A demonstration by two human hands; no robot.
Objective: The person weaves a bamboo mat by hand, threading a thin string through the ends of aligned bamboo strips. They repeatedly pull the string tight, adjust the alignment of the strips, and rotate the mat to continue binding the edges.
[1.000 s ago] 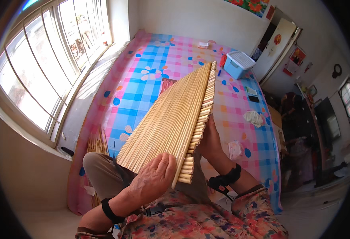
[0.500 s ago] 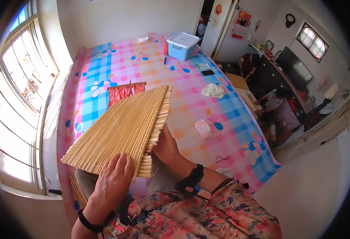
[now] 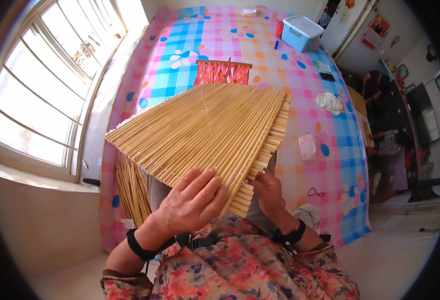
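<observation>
A fan-shaped mat of straw-coloured stalks [image 3: 205, 130] lies tilted over my lap, its stalks side by side and stitched across with thread. Along its right side the layers overlap, and short stalk ends stick out there. My left hand [image 3: 192, 197] grips the near edge, fingers pressed together on top; its thumb is hidden underneath. On the near right edge my right hand [image 3: 268, 194] holds the mat by the protruding stalk ends, with part of its fingers hidden behind them. Both wrists wear black bands.
Loose stalks [image 3: 130, 187] lie beside my left leg. On the checked sheet [image 3: 220, 30] are a red-laced wooden frame [image 3: 222, 72], a lidded blue box [image 3: 300, 35], a white cloth [image 3: 329, 103], a small pack [image 3: 308, 146] and a dark cord loop [image 3: 316, 192]. Two people work at right.
My right hand has moved from the mat's upper right side down to its near right edge. The mat has turned and lies more squarely before me. The whole view has shifted.
</observation>
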